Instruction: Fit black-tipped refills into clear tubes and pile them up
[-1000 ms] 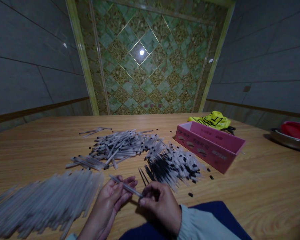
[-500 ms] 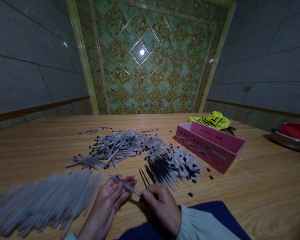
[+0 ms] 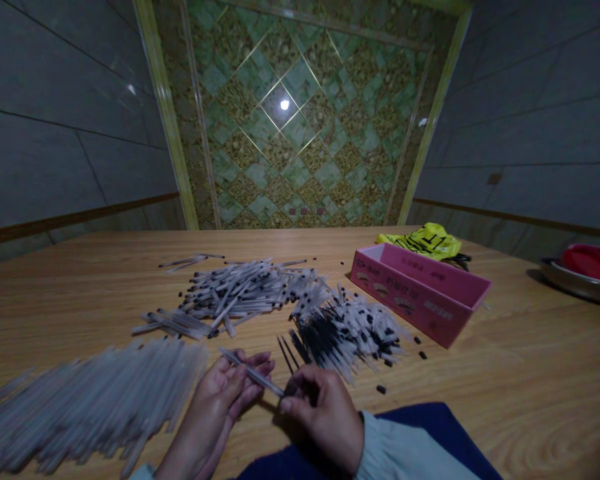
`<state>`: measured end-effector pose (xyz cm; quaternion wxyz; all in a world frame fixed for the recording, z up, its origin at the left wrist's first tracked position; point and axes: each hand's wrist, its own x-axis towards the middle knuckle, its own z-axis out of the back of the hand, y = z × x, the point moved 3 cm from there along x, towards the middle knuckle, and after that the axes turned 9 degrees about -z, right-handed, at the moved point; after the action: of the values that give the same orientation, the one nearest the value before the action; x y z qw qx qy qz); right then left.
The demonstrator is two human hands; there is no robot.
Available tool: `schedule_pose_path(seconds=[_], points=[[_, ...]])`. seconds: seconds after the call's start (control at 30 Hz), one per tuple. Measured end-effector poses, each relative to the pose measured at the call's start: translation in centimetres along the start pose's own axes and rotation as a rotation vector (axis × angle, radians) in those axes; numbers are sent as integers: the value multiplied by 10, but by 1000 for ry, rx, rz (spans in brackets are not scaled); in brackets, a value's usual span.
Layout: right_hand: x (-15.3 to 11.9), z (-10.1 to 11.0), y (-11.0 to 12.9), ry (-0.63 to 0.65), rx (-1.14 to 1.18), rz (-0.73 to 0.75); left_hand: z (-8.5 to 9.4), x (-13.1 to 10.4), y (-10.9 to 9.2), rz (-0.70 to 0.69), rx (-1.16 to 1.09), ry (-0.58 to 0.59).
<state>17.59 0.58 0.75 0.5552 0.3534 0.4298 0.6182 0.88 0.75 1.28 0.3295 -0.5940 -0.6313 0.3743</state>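
Note:
My left hand (image 3: 233,387) is closed on a slim clear plastic tube (image 3: 254,373), thumb on top, the tube slanting down to the right. At the tube's lower right end, my right hand (image 3: 320,410) pinches with thumb and forefinger; a dark cap there is mostly hidden by the fingers. Just beyond my hands lie a few thin black sticks (image 3: 286,353) and a bundle of black-tipped brushes (image 3: 323,337) in clear sleeves. To the left spreads a broad pile of empty-looking clear tubes (image 3: 95,400).
A heap of black-capped tubes (image 3: 240,290) lies mid-table. Behind the brushes stands an open pink box (image 3: 415,293), a yellow bag (image 3: 425,241) past it. Small loose black caps (image 3: 381,389) dot the table. A metal tray (image 3: 575,283) with a red item sits far right.
The fingers of my right hand have shifted slightly at the tube's end, forefinger now more arched. The left hand and tube stay nearly in place; the piles are unchanged.

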Motion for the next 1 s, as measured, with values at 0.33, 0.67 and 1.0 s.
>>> schedule_pose_path(seconds=[0.33, 0.67, 1.0], points=[[-1, -1, -3, 10, 45, -17, -1, -2, -4, 4, -1, -26], [-1, -4, -2, 80, 90, -10, 2, 0, -4, -22, -1, -32], [6, -4, 1, 220, 397, -148, 3, 3, -4, -44, 5, -74]])
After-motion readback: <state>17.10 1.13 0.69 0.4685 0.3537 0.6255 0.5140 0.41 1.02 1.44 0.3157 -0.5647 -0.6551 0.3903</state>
